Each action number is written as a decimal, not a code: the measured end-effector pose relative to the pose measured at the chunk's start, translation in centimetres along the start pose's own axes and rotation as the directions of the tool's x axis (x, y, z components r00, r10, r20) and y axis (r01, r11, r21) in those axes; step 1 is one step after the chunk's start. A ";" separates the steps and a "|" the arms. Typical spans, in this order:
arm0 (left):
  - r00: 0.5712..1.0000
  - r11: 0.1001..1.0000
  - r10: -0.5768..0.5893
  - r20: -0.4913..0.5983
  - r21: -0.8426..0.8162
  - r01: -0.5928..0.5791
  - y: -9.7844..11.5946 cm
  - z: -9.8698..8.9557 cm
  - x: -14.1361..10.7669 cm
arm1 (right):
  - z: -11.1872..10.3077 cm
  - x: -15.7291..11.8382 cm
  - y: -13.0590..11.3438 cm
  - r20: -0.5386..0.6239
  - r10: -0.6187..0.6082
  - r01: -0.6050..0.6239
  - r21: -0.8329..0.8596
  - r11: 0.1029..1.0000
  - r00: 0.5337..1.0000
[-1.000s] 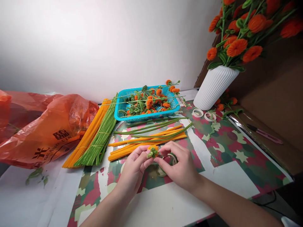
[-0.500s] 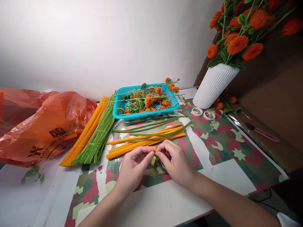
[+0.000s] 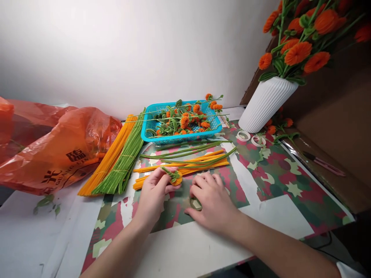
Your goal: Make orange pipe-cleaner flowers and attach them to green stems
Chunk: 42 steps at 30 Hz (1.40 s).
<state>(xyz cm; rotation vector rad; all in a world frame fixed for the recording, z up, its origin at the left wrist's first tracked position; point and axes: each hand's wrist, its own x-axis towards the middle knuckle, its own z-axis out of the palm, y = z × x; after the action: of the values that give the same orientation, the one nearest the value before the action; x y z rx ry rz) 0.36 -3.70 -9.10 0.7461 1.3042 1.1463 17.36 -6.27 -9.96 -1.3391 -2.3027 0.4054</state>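
- While the left hand [image 3: 153, 191] pinches a small yellow-orange flower [image 3: 176, 178] between thumb and fingertips, its fingers are closed on the flower's green base; the flower is raised over the tabletop [image 3: 269, 189], tilted, just left of the right hand.
- As for the right hand [image 3: 213, 200], its fingers are bent and its thumb stands apart from them; a round item [image 3: 196, 204] shows in that gap, mostly hidden, and whether the hand grips it or only touches it cannot be told.
- Beyond both hands lie loose orange strips [image 3: 203, 163], with loose green strips [image 3: 185, 150] partly over them and on their far side.
- Farther back stands a blue basket [image 3: 176, 138] holding orange flowers [image 3: 184, 122] and green pieces, with long thin stems laid across its rim.
- Left of the basket, a bundle of orange strips [image 3: 108, 156] and a bundle of green strips [image 3: 123, 164] lie side by side, touching; an orange plastic bag [image 3: 66, 146] with dark print lies at the far left.
- On the far right, a tilted-looking white ribbed vase [image 3: 265, 104] holds orange blooms [image 3: 298, 53]; two white rings [image 3: 242, 136] lie near its foot.
- Farther right rests a pink-handled tool [image 3: 330, 166].
- At the near edge, a white sheet [image 3: 188, 251] lies beneath the forearms.
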 end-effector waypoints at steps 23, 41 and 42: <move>0.953 0.965 -0.073 0.294 0.264 -0.008 0.0 0.1 -0.9 | -2.4 1.3 1.8 -0.021 0.007 0.000 0.304 0.953 1.000; 0.922 0.843 0.103 0.374 0.459 -0.280 -0.4 0.3 -1.2 | -1.6 1.1 2.0 0.004 -0.129 0.128 0.086 0.988 0.992; 0.920 0.835 0.117 0.374 0.464 -0.295 -0.5 0.2 -1.2 | -1.6 1.1 2.0 0.005 -0.127 0.126 0.084 0.988 0.992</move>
<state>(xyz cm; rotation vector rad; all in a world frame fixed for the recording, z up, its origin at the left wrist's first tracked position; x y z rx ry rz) 0.83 -4.93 -9.09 1.4480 1.2652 0.7850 19.18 -4.27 -9.28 -1.1468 -2.3365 0.4632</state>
